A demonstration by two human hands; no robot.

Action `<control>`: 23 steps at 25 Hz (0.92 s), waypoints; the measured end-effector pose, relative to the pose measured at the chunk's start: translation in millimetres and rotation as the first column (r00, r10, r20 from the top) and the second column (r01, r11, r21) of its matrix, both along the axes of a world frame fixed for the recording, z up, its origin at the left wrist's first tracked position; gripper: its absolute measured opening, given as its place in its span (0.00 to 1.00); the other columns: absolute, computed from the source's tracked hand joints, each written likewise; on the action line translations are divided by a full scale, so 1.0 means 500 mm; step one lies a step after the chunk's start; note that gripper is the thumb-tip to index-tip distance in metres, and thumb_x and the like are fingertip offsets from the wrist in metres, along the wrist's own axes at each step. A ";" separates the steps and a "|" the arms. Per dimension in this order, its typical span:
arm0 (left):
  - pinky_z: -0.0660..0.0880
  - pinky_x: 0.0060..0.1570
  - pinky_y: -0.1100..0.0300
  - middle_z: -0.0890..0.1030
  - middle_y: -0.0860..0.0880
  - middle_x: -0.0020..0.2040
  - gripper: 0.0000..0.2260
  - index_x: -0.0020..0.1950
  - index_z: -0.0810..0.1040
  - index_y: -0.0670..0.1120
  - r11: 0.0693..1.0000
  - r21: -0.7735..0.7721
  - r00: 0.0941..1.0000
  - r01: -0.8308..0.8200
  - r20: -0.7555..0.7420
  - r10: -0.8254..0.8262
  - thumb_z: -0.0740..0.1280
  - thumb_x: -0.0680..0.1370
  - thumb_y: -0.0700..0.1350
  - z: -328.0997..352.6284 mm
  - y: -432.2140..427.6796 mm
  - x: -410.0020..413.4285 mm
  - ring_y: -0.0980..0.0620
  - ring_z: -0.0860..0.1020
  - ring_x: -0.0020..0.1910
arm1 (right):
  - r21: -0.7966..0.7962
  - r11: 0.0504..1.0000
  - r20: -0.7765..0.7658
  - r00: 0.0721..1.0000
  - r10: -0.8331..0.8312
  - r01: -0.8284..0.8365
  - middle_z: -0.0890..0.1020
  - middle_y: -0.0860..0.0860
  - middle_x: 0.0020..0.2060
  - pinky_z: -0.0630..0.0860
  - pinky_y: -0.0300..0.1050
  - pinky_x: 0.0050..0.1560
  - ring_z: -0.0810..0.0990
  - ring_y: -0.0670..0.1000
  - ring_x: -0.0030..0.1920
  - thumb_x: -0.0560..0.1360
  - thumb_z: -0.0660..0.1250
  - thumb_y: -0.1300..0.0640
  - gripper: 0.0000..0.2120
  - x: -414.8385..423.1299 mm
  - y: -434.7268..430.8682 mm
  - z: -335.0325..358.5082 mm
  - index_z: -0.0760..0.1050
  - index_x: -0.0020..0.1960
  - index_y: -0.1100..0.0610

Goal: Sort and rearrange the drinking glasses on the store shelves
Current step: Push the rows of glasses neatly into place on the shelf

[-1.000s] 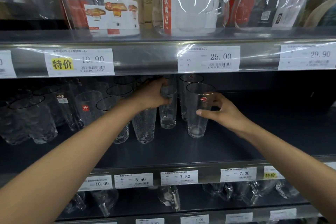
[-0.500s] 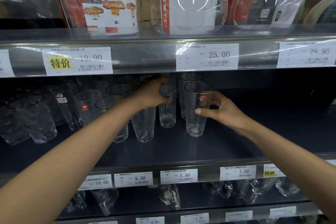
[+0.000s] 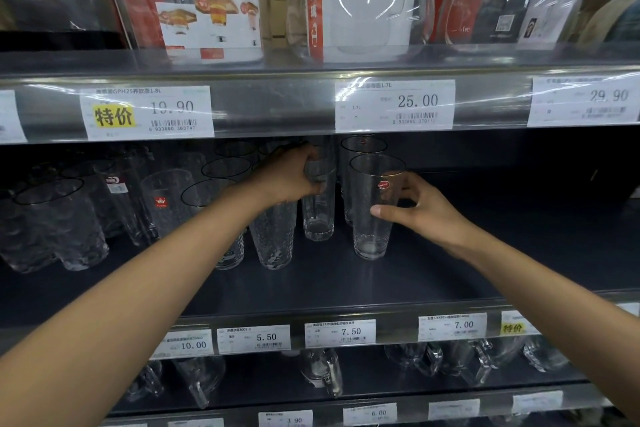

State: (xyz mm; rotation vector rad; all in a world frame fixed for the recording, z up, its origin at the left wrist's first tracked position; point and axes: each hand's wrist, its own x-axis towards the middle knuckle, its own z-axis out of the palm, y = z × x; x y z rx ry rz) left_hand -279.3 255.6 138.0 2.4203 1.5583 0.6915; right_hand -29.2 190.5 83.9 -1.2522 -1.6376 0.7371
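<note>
On the dark middle shelf my right hand grips a tall clear glass with a red sticker, thumb in front, fingers behind; the glass stands on the shelf. A second glass of the same kind stands right behind it. My left hand grips the rim of a narrower plain glass just to the left. Textured tumblers stand below my left wrist, and several more glasses fill the shelf's left side.
The shelf's right half holds nothing visible. Overhead, a shelf edge with price tags hangs low, with boxed pitchers above. Below, glass mugs sit behind a price-tag rail.
Almost nothing has moved: both hands keep their grips on the same two glasses, and the view has shifted only slightly.
</note>
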 end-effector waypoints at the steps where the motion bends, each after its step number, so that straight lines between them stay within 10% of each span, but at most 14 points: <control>1: 0.66 0.53 0.63 0.75 0.47 0.69 0.28 0.70 0.71 0.46 1.000 0.000 1.000 0.001 -0.003 -0.001 0.76 0.73 0.48 0.001 0.000 0.000 0.52 0.73 0.56 | 0.001 1.000 0.000 1.000 -0.001 0.001 0.82 0.45 0.56 0.76 0.47 0.63 0.80 0.44 0.59 0.67 0.80 0.51 0.23 -0.001 0.000 0.000 0.76 0.58 0.49; 23: 0.73 0.61 0.57 0.75 0.46 0.67 0.25 0.66 0.73 0.46 0.999 0.009 1.000 -0.030 -0.004 0.030 0.77 0.72 0.46 0.009 -0.016 0.005 0.47 0.75 0.62 | 0.003 1.000 -0.024 1.000 -0.013 0.013 0.82 0.46 0.56 0.74 0.37 0.54 0.79 0.42 0.58 0.67 0.80 0.53 0.24 -0.004 0.001 -0.004 0.75 0.59 0.50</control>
